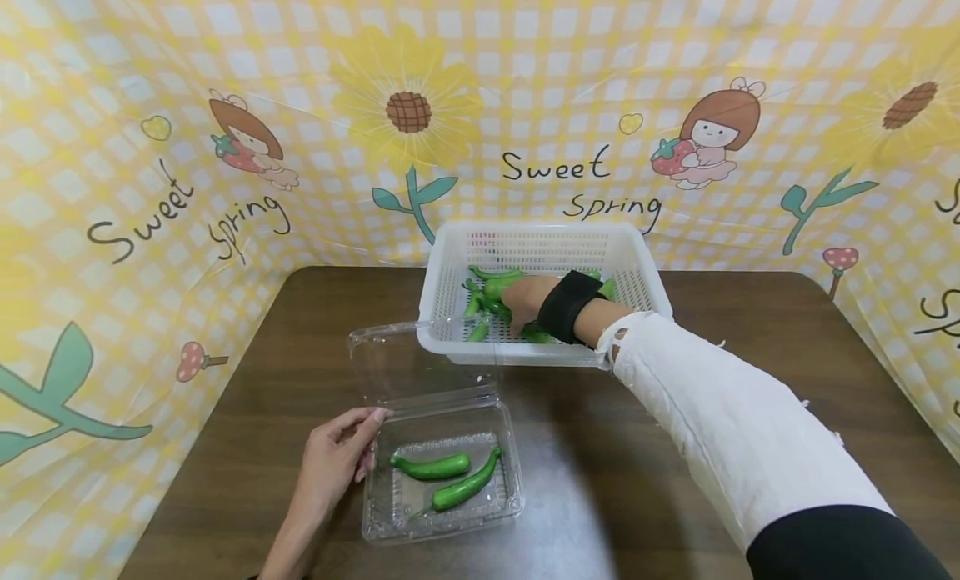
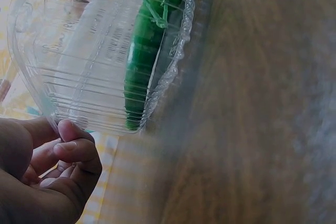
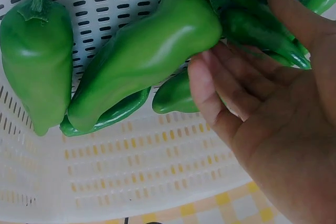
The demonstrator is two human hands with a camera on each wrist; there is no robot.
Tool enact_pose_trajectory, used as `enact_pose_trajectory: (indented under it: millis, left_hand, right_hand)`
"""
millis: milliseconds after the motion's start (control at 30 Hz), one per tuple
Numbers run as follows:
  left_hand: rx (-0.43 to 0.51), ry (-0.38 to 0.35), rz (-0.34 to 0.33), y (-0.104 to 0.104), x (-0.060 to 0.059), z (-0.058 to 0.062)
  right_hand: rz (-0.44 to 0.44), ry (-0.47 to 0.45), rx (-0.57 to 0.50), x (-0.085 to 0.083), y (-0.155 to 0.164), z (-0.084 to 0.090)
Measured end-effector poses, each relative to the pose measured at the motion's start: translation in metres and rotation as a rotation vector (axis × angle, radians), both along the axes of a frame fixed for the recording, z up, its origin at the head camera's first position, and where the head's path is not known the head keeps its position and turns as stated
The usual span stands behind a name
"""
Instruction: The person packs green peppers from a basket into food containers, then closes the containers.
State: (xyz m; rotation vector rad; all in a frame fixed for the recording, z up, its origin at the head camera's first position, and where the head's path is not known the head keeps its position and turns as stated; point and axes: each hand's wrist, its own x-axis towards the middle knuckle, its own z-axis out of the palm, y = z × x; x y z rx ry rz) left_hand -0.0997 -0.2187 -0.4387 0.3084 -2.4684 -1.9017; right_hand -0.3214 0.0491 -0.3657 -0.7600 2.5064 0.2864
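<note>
My left hand (image 1: 333, 455) pinches the left rim of a clear plastic clamshell container (image 1: 508, 434), whose lid stands raised at the back. Inside lie two green chili peppers (image 1: 431, 467), apart from each other. In the left wrist view, the thumb and index finger hold the container's edge beside one pepper (image 2: 137, 66). My right hand (image 1: 528, 301) reaches down into a white plastic basket (image 1: 540, 352) of green peppers. The right wrist view shows its thumb and fingers spread apart, fingertips touching a large light-green pepper (image 3: 152, 45); darker peppers (image 3: 252, 19) lie between thumb and fingers.
Another wide green pepper (image 3: 37, 61) sits at the basket's side. The brown wooden table (image 1: 262, 397) carries both containers. A yellow checked cloth (image 1: 525, 88) hangs behind and at both sides. The raised clear lid (image 1: 420, 367) partly overlaps the basket's front-left corner in view.
</note>
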Motion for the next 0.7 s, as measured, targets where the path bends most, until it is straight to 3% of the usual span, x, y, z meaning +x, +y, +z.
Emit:
enact_pose_trajectory:
  millis: [700]
  left_hand:
    - [-0.01,-0.021,0.003,-0.0004,0.0015,0.0005]
  right_hand:
    - [-0.048,-0.055,-0.048,-0.002,0.0014,0.0002]
